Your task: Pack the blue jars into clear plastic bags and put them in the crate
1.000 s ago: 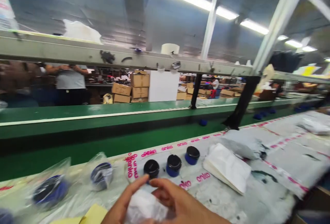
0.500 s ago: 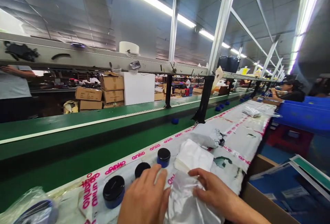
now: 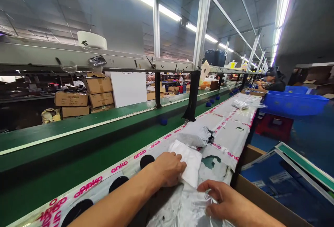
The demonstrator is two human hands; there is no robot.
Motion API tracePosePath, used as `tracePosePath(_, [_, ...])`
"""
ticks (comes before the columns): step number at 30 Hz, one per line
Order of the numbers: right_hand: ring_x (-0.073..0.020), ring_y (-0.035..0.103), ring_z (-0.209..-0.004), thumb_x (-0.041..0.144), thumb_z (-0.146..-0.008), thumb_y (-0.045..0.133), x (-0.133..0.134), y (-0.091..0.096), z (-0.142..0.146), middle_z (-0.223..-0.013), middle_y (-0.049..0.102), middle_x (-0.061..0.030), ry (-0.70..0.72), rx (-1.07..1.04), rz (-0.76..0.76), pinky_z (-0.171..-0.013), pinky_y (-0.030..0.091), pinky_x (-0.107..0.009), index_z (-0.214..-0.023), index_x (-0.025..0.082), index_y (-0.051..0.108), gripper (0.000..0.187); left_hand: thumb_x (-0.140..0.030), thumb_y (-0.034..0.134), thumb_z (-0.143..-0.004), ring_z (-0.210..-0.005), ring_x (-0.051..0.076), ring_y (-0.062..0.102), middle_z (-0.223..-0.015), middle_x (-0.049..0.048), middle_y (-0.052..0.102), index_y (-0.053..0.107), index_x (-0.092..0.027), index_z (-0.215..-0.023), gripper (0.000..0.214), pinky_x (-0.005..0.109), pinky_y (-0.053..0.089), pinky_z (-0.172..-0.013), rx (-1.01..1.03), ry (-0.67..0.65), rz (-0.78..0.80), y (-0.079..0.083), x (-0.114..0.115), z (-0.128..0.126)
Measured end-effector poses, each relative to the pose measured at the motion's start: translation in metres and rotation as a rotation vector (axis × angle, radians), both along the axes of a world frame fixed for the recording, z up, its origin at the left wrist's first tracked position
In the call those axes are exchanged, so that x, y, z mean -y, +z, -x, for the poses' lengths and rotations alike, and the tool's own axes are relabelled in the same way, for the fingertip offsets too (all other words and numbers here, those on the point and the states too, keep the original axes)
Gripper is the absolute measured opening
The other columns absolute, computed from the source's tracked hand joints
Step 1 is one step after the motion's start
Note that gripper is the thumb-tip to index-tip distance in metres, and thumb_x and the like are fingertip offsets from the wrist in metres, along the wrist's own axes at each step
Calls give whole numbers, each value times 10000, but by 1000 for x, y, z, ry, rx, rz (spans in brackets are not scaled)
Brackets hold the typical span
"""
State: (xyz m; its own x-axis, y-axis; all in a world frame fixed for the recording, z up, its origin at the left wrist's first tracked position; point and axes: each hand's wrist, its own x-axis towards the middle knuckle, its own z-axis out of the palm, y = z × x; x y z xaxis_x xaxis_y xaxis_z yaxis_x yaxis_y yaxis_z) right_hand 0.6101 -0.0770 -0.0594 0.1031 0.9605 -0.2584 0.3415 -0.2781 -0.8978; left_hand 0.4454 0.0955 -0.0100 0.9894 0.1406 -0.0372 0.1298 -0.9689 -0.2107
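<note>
Factory floor under long strip lights, with a packing line stretching far into the distance. At its near end, the left hand (image 3: 167, 169) lies flat and open on a folded white packet (image 3: 191, 161), resting on its left edge without any visible grip. The right hand (image 3: 224, 199) is narrowed, its fingers (image 3: 210, 185) pinching the thin film of a clear, silvery plastic bag (image 3: 180, 208) that lies bunched beneath both forearms. The packet's lower corner sits just above the bag's gathered edge.

Just beyond the left hand are three black round lids (image 3: 146, 161), partly hidden by the arm, in a row along the worktop (image 3: 229, 133), whose white cover carries pink "anko" print. A grey mailer bag (image 3: 194, 134) lies just past the packet, and a filled plastic bag (image 3: 240, 104) lies much farther along.

Beside the worktop, on the right, stands an open cardboard box (image 3: 261, 199). Beyond it are a blue crate (image 3: 293, 103) and a red stool (image 3: 273, 126), with a co-worker (image 3: 273, 82) seated farther along the line. On the left run a green conveyor (image 3: 78, 140) and, past it, stacked cardboard cartons (image 3: 99, 93)
</note>
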Motion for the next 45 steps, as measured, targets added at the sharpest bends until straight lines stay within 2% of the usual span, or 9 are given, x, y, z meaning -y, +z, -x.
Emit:
tracePosePath(10, [-84, 425, -539, 219, -627, 649, -20, -17, -17, -671, 580, 54, -30, -154, -23, -510, 255, -224, -1044, 161, 596, 424, -233, 612, -798, -772, 277, 721, -882, 93, 737, 670, -186, -896, 123, 329, 508, -619, 64, 51, 66, 7, -11, -6])
tracePosePath(14, [-71, 376, -493, 207, -597, 608, -39, -18, -18, -590, 531, 74, -103, -110, -14, -489, 226, -225, -884, 171, 552, 295, -229, 607, -808, -827, 265, 718, -888, 68, 743, 669, -202, -890, 107, 317, 513, -672, 93, 55, 110, 8, -19, -5])
tracePosePath(17, [-82, 378, -503, 152, -595, 587, -44, -19, -19, -574, 509, 84, -137, 26, -7, -483, 217, -227, -861, 192, 533, 274, -248, 594, -819, -892, 267, 713, -987, 70, 745, 669, -203, -1041, 239, 332, 537, -740, 100, 58, 144, 9, -17, 0])
tracePosePath(21, [-102, 411, -548, 118, -625, 594, -39, -17, -21, -601, 514, 79, -105, 335, -48, -515, 239, -240, -925, 194, 554, 312, -305, 663, -756, -1144, 294, 633, -1326, 128, 619, 519, -192, -1338, 609, 373, 546, -891, 109, 31, 173, 11, -3, 12])
tracePosePath(24, [-110, 417, -560, 228, -683, 624, -36, -14, -20, -624, 513, 70, -77, 291, -16, -527, 247, -252, -975, 185, 550, 304, -347, 728, -709, -1247, 340, 548, -1393, 165, 540, 479, -181, -1365, 722, 426, 547, -919, 74, 2, 130, 8, 7, 13])
tracePosePath(28, [-105, 378, -536, 464, -646, 657, -38, -14, -20, -629, 508, 57, -127, 50, -3, -523, 214, -265, -966, 168, 543, 451, -339, 711, -755, -1042, 329, 648, -1134, 127, 652, 604, -183, -1158, 446, 408, 589, -750, 11, 8, 91, 1, 2, 2])
tracePosePath(32, [-96, 348, -523, 476, -564, 674, -40, -14, -25, -616, 489, 64, -112, -30, 25, -533, 192, -267, -995, 147, 552, 556, -293, 645, -823, -859, 285, 706, -1016, 92, 684, 642, -201, -1049, 244, 370, 579, -677, -14, 30, 78, 0, -11, -10])
tracePosePath(39, [-94, 374, -530, 352, -562, 704, -43, -16, -32, -602, 522, 70, -169, -84, 53, -541, 190, -260, -1045, 138, 601, 538, -191, 626, -800, -886, 319, 711, -1045, 158, 705, 607, -153, -1115, 318, 389, 555, -706, 34, 70, 43, -9, -7, -16])
tracePosePath(45, [-102, 501, -547, 320, -586, 708, -49, -3, -23, -677, 617, 47, -187, -197, 57, -536, 306, -224, -1019, 172, 590, 473, -220, 556, -842, -863, 265, 709, -950, 91, 746, 621, -197, -1038, 209, 301, 501, -670, 129, 171, 106, 15, -24, -9])
